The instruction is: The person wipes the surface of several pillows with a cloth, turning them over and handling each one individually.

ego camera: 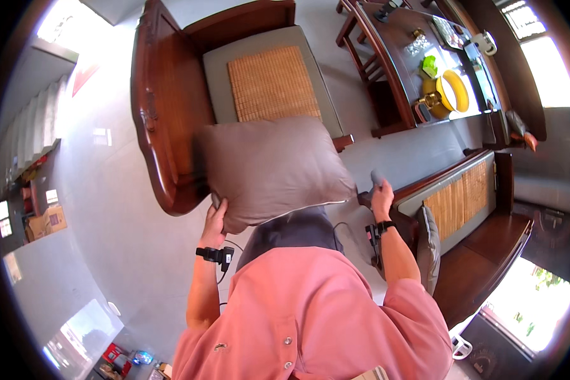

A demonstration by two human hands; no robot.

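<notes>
My left hand (pixel 214 221) grips the lower left corner of a brown-grey cushion (pixel 275 171) with a zip along its near edge. The cushion is held up in front of my legs, slightly blurred on its left side. To the right of the cushion, and apart from it, my right hand (pixel 382 197) is closed around a small grey object (pixel 376 178), too blurred to name. Beyond the cushion stands a wooden armchair (pixel 171 118); its grey seat pad (pixel 218 80) carries a woven bamboo mat (pixel 273 83).
A wooden table (pixel 384 57) at the upper right bears a yellow basin (pixel 453 92) and a green item (pixel 429 66). On the right, a wooden bench (pixel 479 251) holds another grey cushion (pixel 428 242) and a bamboo mat (pixel 475 190). Cardboard boxes (pixel 52 218) stand far left.
</notes>
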